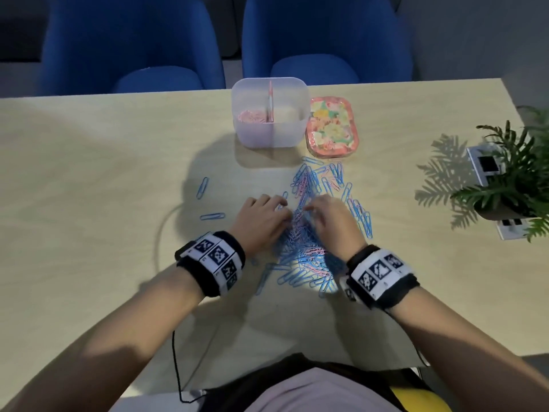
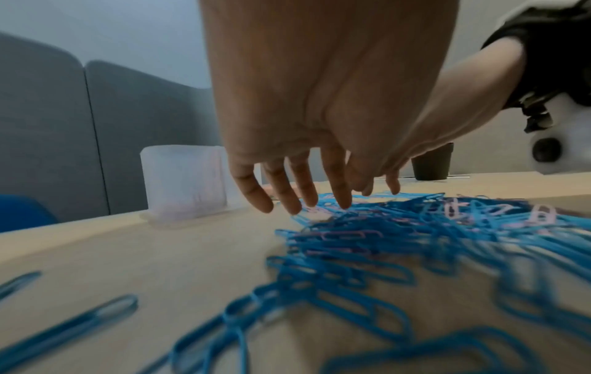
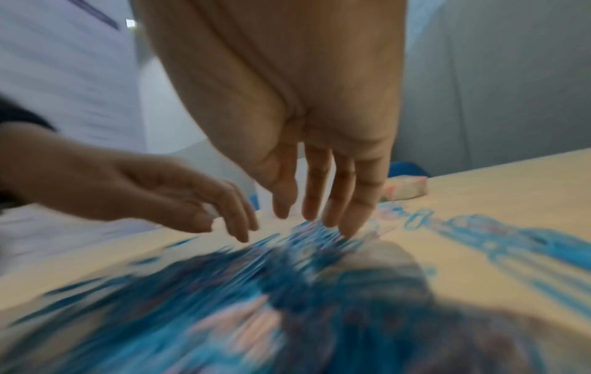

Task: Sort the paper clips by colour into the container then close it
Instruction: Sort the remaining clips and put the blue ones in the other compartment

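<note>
Hovering palm-down, left hand (image 1: 261,217) and right hand (image 1: 329,217) have fingers loosely spread, tips touching the paper clips (image 1: 309,248) heaped on the table (image 1: 89,173); neither grasps any. Container (image 1: 270,114) stands open beyond, lid (image 1: 332,127) beside it.

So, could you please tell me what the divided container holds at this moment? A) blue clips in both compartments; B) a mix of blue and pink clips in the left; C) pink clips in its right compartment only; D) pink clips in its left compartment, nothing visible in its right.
D: in the head view, the container shows pink clips left of its divider, and no clips are visible in the right side.
</note>
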{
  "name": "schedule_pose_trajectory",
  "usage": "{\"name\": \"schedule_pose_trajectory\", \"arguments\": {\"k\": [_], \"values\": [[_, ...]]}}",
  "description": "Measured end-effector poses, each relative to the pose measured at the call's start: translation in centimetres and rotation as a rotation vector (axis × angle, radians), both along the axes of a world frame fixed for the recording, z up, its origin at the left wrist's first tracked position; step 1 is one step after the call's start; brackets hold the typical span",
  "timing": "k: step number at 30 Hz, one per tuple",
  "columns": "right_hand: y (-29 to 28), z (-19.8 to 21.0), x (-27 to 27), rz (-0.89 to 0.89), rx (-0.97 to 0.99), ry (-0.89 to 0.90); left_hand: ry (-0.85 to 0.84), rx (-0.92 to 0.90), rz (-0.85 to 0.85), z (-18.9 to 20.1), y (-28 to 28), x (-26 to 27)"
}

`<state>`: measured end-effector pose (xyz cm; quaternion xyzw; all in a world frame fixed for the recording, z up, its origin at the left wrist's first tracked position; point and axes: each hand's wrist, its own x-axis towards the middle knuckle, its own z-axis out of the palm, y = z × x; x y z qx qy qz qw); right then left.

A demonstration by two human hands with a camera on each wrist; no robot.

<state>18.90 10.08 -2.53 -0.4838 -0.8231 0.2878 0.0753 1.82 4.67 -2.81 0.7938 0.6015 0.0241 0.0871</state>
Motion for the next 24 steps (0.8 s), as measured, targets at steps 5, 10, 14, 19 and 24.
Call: {"name": "schedule_pose_trajectory", "arguments": {"k": [5,10,14,19,24], "values": [[6.5,0.4,0.5,-0.158,0.11,-0.062,0.001,-0.131,0.055,1.2,4.4,1.8],[8.9,-0.1,0.7,-0.04,0.093,-0.296,0.002,-0.144,-0.037,0.2,6.4,2.7],[6.7,-0.9,1.5,-0.019,0.115,-0.332,0.022,-0.186,0.005,-0.3,4.8,1.5],[2.8,-1.1,2.3,0.045,0.107,-0.24,0.099,-0.137,0.094,-0.5,3.2,-1.0],[5.7,-0.3,2.5,-0.326,0.043,0.1,0.035,-0.026,0.14,0.4,4.3,-0.6]]}}
